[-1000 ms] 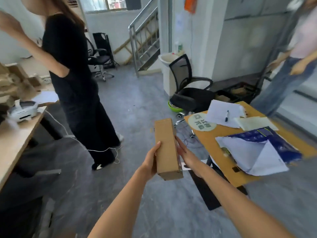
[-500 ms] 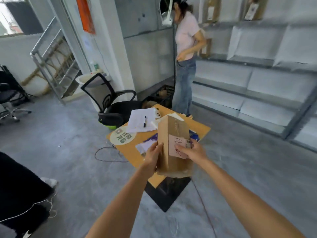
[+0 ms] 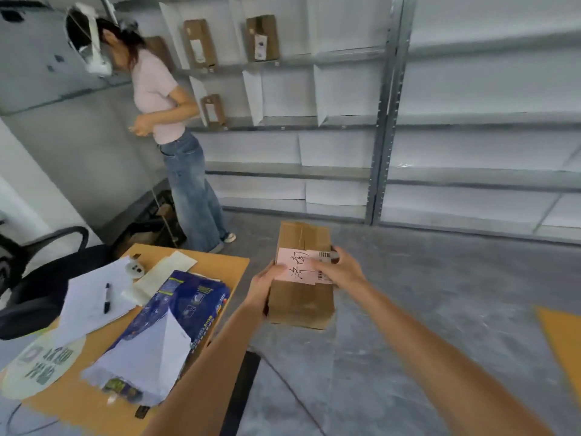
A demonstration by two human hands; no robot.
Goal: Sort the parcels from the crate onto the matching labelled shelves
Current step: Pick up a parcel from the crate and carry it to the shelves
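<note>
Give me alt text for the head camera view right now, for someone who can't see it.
Two bare hands, left hand and right hand, hold a brown cardboard parcel with a pink handwritten label facing up, in front of grey metal shelves holding a few parcels. A person in a pink top stands by the shelves; a cluttered orange table sits lower left.

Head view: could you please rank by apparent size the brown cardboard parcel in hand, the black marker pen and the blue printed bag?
1. Blue printed bag
2. Brown cardboard parcel, though nearness makes this order unsure
3. Black marker pen

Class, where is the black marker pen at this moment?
In the head view, lower left: the marker pen lies on white papers on the orange table, left of the blue packet.
</note>
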